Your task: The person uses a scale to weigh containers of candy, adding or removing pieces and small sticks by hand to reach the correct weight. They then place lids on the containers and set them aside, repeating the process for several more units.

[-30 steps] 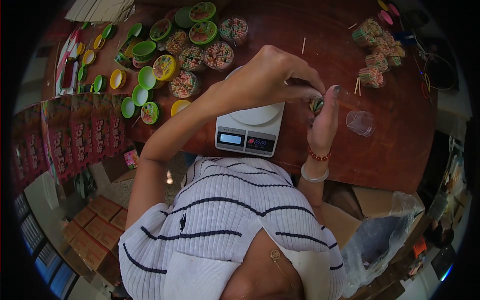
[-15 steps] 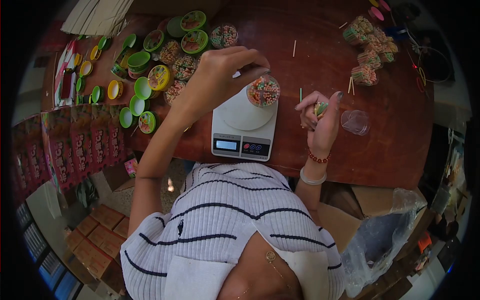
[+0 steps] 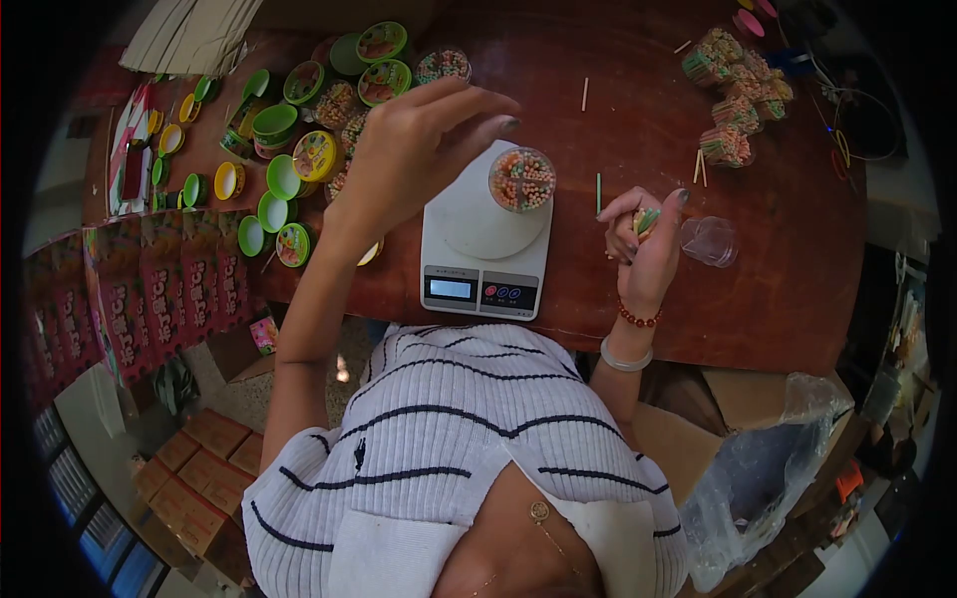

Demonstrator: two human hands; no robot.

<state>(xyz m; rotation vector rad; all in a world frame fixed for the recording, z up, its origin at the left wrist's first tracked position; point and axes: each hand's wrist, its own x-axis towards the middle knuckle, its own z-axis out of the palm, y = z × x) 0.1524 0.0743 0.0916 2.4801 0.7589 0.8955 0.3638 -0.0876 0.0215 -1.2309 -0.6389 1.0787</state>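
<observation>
On the white kitchen scale (image 3: pixel 457 221) stands a clear round cup (image 3: pixel 522 180), near the plate's right edge, packed with thin coloured sticks on end. My left hand (image 3: pixel 414 145) hovers left of the cup, apart from it. Its fingers are stretched out, thumb apart, and nothing shows between them. To the right of the scale, my right hand (image 3: pixel 648 244) curls its fingers round a small bunch of thin coloured sticks (image 3: pixel 646 221). Beside that hand lies an empty clear plastic cup (image 3: pixel 709 242). A single green stick (image 3: pixel 599 193) rests on the table between scale and right hand.
Green and yellow tubs (image 3: pixel 284 176) and filled cups crowd the table's left side. Several stick bundles (image 3: pixel 736 115) stand at the back right, with loose sticks (image 3: pixel 702 167) nearby. An open cardboard box (image 3: pixel 678 444) with plastic lining sits below the right edge.
My left hand has drawn back left from the cup, and its fingers have spread. My right hand has shifted slightly right, still holding the sticks. The cup stays on the scale.
</observation>
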